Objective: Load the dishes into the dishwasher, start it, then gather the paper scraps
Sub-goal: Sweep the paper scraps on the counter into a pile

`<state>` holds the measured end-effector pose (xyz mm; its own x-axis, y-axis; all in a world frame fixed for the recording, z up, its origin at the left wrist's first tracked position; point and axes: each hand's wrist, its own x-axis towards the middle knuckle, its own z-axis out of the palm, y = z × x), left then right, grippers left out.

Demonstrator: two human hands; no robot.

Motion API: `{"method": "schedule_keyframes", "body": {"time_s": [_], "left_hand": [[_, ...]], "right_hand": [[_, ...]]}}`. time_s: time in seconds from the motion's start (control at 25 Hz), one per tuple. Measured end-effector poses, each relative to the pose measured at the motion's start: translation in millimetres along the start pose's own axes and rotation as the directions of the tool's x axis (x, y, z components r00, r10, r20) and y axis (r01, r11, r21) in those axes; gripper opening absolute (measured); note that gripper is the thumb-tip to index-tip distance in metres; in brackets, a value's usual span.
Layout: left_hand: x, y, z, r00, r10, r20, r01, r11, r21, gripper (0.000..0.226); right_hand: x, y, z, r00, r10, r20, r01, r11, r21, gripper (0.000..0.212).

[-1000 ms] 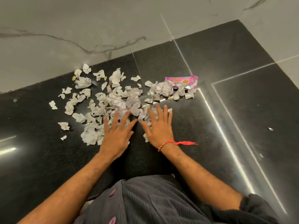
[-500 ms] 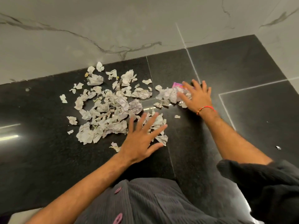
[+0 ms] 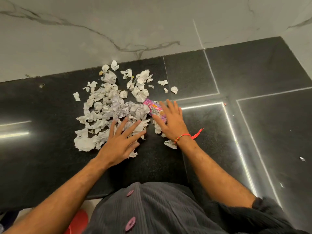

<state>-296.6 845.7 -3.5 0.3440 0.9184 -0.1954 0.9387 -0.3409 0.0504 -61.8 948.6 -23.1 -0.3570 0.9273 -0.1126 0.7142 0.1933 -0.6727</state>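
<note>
Lying spread on black polished stone counter (image 3: 50,157): crumpled white paper scraps (image 3: 108,108); pink printed wrapper (image 3: 154,108). Left hand (image 3: 120,141), right hand (image 3: 172,120): fingers splayed flat on scraps.

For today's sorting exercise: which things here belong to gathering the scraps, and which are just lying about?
Job: crumpled white paper scraps; left hand and right hand, both flat on the pile.

Lying about: pink printed plastic wrapper; black polished stone counter; red object below.

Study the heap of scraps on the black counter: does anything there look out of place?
Yes. A pink printed wrapper lies among the white crumpled paper scraps, partly under the right hand; it is glossy packaging, not paper. One small white scrap also sits alone far right on the counter, apart from the heap.
</note>
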Motion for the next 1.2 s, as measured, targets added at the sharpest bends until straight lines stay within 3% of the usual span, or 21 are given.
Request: {"method": "schedule_keyframes", "body": {"time_s": [0.08, 0.16, 0.24, 0.32, 0.36, 0.4, 0.48, 0.6, 0.68, 0.76, 0.84, 0.92, 1.0, 1.08, 1.2], "left_hand": [[-16.7, -10.6, -0.4, 0.989, -0.111, -0.096, 0.105, 0.992, -0.066, 0.056], [-37.5, -18.0, 3.3, 0.913, -0.373, -0.163, 0.342, 0.92, -0.189, 0.058], [-60.8, -22.2, 11.7, 0.745, -0.644, -0.174, 0.551, 0.742, -0.383, 0.071], [-82.5, -24.1, 21.8, 0.573, -0.818, -0.047, 0.672, 0.501, -0.545, 0.098], [-89.5, -22.5, 26.4, 0.53, -0.846, 0.056, 0.714, 0.41, -0.567, 0.114], [-93.3, -18.6, 30.3, 0.524, -0.839, 0.147, 0.747, 0.37, -0.552, 0.126], [-89.2, -6.0, 36.0, 0.584, -0.783, 0.215, 0.756, 0.427, -0.496, 0.131], [-70.7, 8.3, 35.7, 0.7, -0.699, 0.147, 0.644, 0.528, -0.553, 0.115], [-64.2, 9.9, 30.0, 0.739, -0.665, 0.109, 0.559, 0.516, -0.649, 0.113], [-70.1, 3.8, 24.9, 0.73, -0.679, 0.073, 0.53, 0.496, -0.688, 0.118], [-84.5, -0.4, 23.6, 0.646, -0.761, 0.056, 0.598, 0.459, -0.656, 0.118], [-101.4, 3.0, 25.4, 0.574, -0.813, 0.093, 0.643, 0.378, -0.666, 0.11], [-111.8, 11.9, 25.2, 0.59, -0.79, 0.166, 0.598, 0.289, -0.748, 0.097], [-111.3, 17.5, 21.7, 0.628, -0.761, 0.164, 0.51, 0.243, -0.825, 0.084], [-106.8, 8.4, 12.1, 0.613, -0.785, 0.09, 0.421, 0.229, -0.878, 0.072]], "right_hand": [[-8.3, 12.3, -23.3, 0.99, 0.043, -0.131, -0.028, 0.993, 0.113, 0.065], [-25.6, 32.2, -44.0, 0.975, -0.011, -0.223, 0.002, 0.999, -0.037, 0.064], [-50.6, 48.3, -56.6, 0.994, -0.015, -0.112, 0.001, 0.992, -0.128, 0.074], [-76.3, 51.8, -54.2, 0.991, 0.079, 0.107, -0.064, 0.987, -0.145, 0.093], [-85.5, 49.9, -48.5, 0.978, 0.1, 0.183, -0.066, 0.981, -0.183, 0.1], [-90.5, 45.5, -40.7, 0.969, 0.094, 0.23, -0.041, 0.973, -0.226, 0.102], [-86.5, 27.4, -21.9, 0.963, 0.058, 0.263, 0.001, 0.975, -0.222, 0.094], [-63.0, -11.2, 4.4, 0.962, 0.003, 0.272, 0.012, 0.998, -0.055, 0.07], [-49.8, -34.4, 13.9, 0.965, -0.037, 0.26, 0.025, 0.998, 0.05, 0.062], [-45.6, -50.4, 18.3, 0.978, -0.088, 0.19, 0.066, 0.991, 0.12, 0.051], [-49.7, -60.5, 22.0, 0.975, -0.169, 0.146, 0.157, 0.984, 0.088, 0.032], [-58.5, -69.5, 30.8, 0.921, -0.246, 0.304, 0.234, 0.969, 0.073, 0.016], [-67.0, -77.8, 47.0, 0.783, -0.29, 0.551, 0.31, 0.949, 0.058, 0.021], [-71.0, -80.9, 63.9, 0.716, -0.315, 0.623, 0.379, 0.925, 0.033, 0.039], [-68.5, -86.2, 67.4, 0.809, -0.353, 0.47, 0.363, 0.929, 0.074, 0.045]]}}
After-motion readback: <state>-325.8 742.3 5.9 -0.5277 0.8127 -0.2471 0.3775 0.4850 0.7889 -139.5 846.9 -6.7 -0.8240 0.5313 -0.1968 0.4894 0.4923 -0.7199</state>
